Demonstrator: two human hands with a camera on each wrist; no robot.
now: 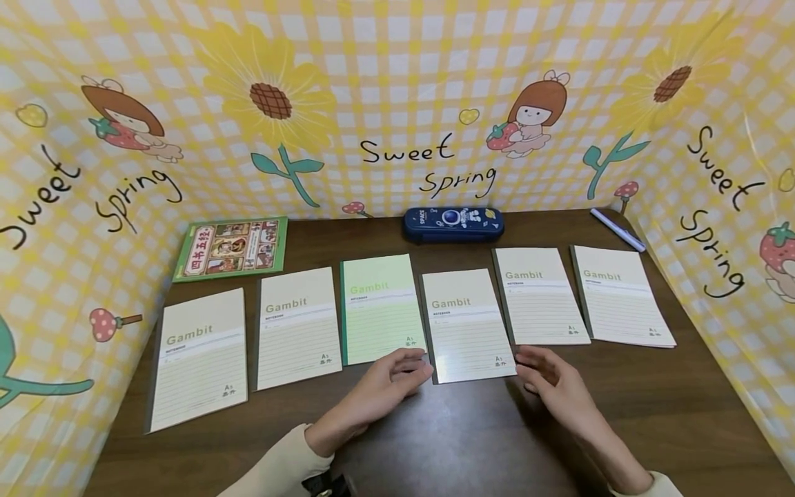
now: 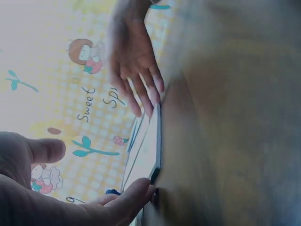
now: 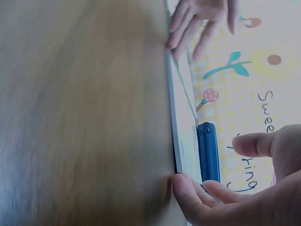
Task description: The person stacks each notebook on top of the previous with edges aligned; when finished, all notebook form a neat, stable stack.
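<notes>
- Notebook [image 1: 470, 326] lies on the table [image 1: 459, 435] between the hands, just right of the green notebook [image 1: 381, 310].
- Left hand [image 1: 386, 384] and right hand [image 1: 562, 388] look relaxed, fingertips by its near corners, nothing gripped.
- Probably light, bendy, and slick on that shiny cover; I'd grab the side edges.

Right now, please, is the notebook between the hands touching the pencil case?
Apart: the head view shows a strip of tabletop between the notebook and pencil case.

Notebooks [image 1: 468, 326], book [image 1: 231, 247], case [image 1: 453, 225], pen [image 1: 617, 230] on table [image 1: 447, 438]
</notes>
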